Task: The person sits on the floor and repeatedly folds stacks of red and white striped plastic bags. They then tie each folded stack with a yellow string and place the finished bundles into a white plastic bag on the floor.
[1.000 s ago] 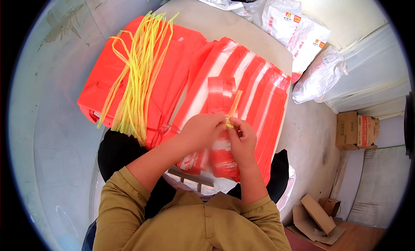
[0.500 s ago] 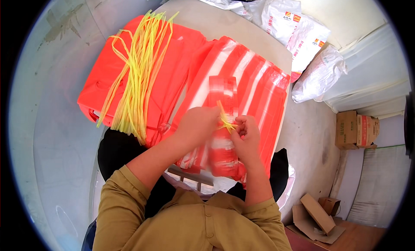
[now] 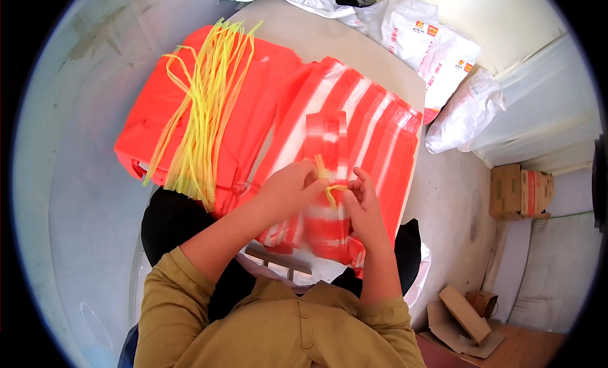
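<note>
A narrow bundle of red-and-white plastic (image 3: 326, 232) lies across the striped sheets in front of me. A short yellow plastic strip (image 3: 330, 194) loops over its middle, one end sticking up. My left hand (image 3: 288, 187) is closed on the strip from the left, thumb and fingers pinched together. From the right, my right hand (image 3: 366, 209) pinches the other end of the strip, its index finger partly raised. The exact crossing of the strip between the fingers is blurred.
Stacked red-and-white striped plastic (image 3: 373, 124) spreads beneath the bundle. To its left, many yellow strips (image 3: 206, 114) lie on a red plastic pile (image 3: 149, 95). White sacks (image 3: 411, 35) stand beyond the table (image 3: 278, 16). Cardboard boxes (image 3: 506, 190) sit at the right.
The yellow strip has shifted from a bunched knot to a more open loop between my hands. My left hand has moved slightly down, and the right index finger has lifted.
</note>
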